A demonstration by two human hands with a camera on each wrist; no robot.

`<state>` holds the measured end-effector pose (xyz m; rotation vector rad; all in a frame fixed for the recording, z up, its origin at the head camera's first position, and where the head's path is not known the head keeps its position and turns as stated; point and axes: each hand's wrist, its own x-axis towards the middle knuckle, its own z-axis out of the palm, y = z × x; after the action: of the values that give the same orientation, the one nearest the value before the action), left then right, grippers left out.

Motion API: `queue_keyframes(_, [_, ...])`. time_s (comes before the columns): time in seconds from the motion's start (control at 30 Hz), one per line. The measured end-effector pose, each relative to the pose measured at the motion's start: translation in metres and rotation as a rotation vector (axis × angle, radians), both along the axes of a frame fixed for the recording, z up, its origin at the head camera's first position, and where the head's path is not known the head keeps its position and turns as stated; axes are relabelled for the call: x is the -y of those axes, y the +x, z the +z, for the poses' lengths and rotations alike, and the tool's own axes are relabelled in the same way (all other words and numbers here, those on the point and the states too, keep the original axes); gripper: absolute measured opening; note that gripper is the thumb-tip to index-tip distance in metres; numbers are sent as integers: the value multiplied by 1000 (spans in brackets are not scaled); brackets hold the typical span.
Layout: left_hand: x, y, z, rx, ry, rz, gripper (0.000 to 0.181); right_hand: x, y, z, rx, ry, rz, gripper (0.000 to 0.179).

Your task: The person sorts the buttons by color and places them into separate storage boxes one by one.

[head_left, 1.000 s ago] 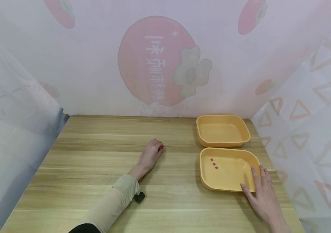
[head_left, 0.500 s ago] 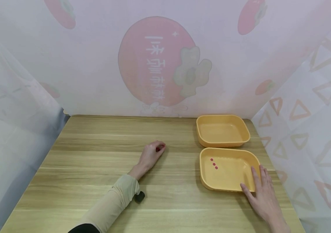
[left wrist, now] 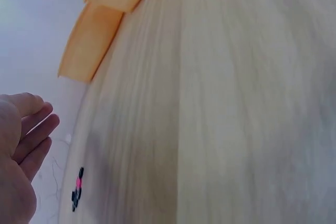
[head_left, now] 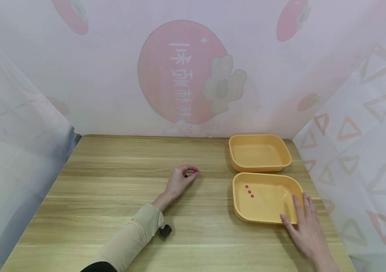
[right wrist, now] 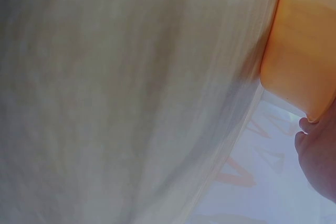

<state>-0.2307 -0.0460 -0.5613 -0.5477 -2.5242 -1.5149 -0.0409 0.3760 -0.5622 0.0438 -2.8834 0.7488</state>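
My left hand (head_left: pixel 177 183) is just above the wooden table, thumb and fingertips pinching a small pink disc (head_left: pixel 196 171). Under those fingers lie small black and pink pieces (left wrist: pixel 78 183), mostly hidden in the head view. In the left wrist view the held disc is hidden by the fingers. To the right stands a yellow tray (head_left: pixel 271 207) with three small red discs (head_left: pixel 249 192) in a slanting row at its left. My right hand (head_left: pixel 306 232) rests on that tray's front right corner, fingers spread and fairly straight over the rim.
Directly behind the near tray stands a second yellow tray (head_left: pixel 260 150), with nothing visible in it. A printed cloth (head_left: pixel 111 83) walls off the table's back, and more cloth hangs along both sides. A black wrist device (head_left: pixel 165 231) sits below the left sleeve.
My left hand has shifted slightly right and lifted, now with a pink disc showing at its fingertips and black and pink pieces visible beneath. The right hand and both trays stay put.
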Motion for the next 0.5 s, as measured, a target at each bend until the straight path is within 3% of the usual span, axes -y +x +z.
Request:
queue_keyframes(0.2, [-12,3,5,24,91,-37,14,0,1,0,7,1,0,85])
queue_keyframes(0.5, [-23,9,14,161,222,-66,18,0,1,1,20,14,-3,85])
